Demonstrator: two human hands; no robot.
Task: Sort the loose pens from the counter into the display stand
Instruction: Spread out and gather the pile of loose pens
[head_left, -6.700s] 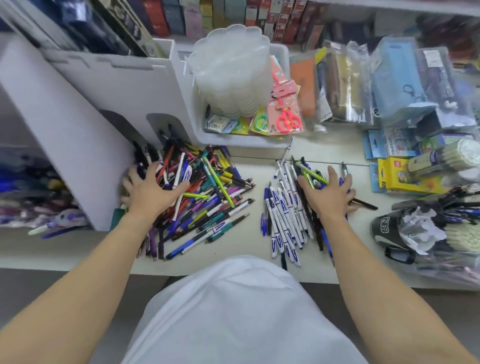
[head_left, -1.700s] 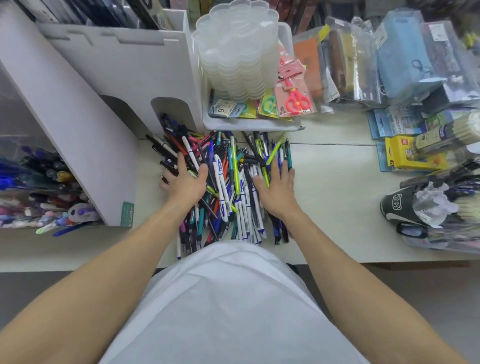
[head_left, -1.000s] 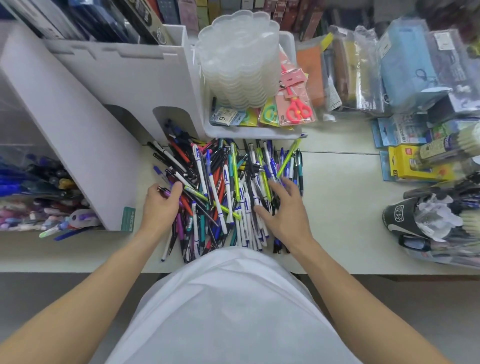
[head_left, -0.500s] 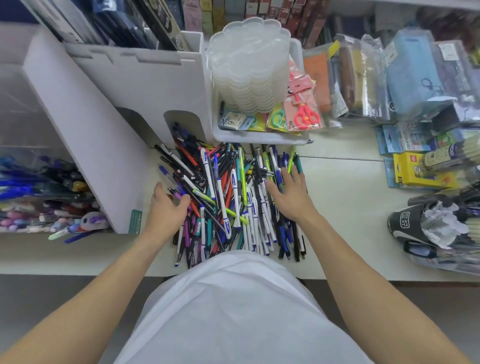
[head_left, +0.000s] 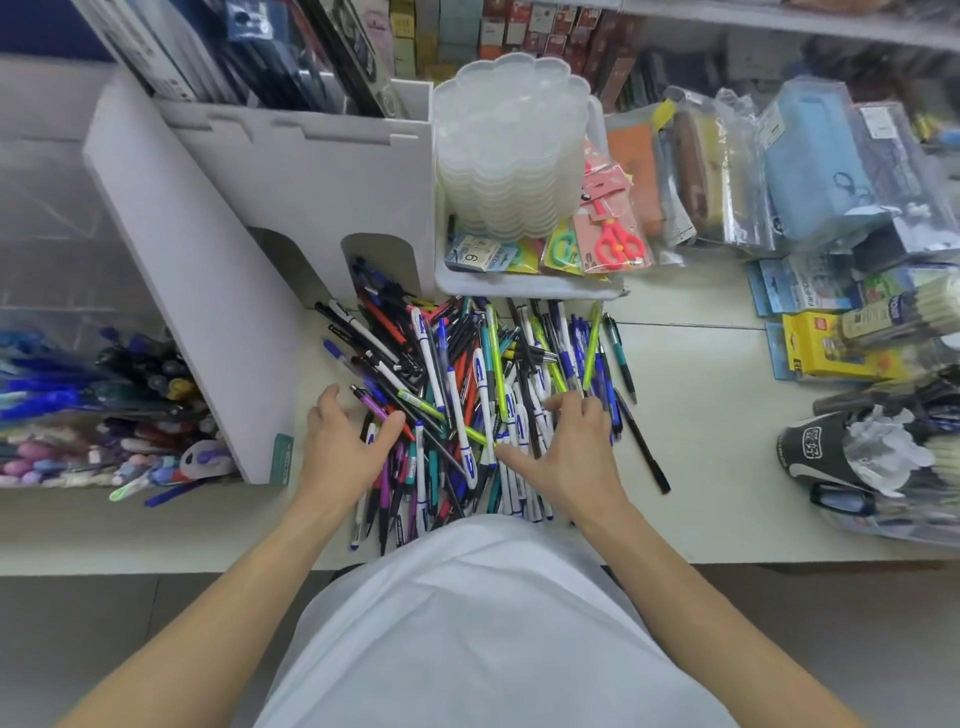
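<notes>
A single heap of loose pens (head_left: 467, 405) is spread on the white counter (head_left: 717, 415), directly in front of the white display stand (head_left: 291, 218); the far end of the heap reaches into the stand's right arched opening (head_left: 384, 260). The left hand (head_left: 340, 447) is laid on the heap's left edge, fingers spread and relaxed, nothing grasped. The right hand (head_left: 569, 452) is laid flat on the heap's right part, fingers extended, thumb pointed inward; no pen is gripped. The pens cannot be counted: they overlap. One black pen (head_left: 641, 449) lies apart at the heap's right edge, just beside the right hand.

Two arched openings are visible in the stand; the left one (head_left: 288, 265) is partly hidden by the stand's slanted side panel. A white tray (head_left: 524, 286) stands just behind the heap, touching the stand's right wall; one stack of clear scalloped containers (head_left: 511, 150) and one packaged pair of red scissors (head_left: 615, 241) are held in it. A clear bin of pens (head_left: 88, 395) lies left of the stand; one yellow box (head_left: 826, 348) lies at the right.
</notes>
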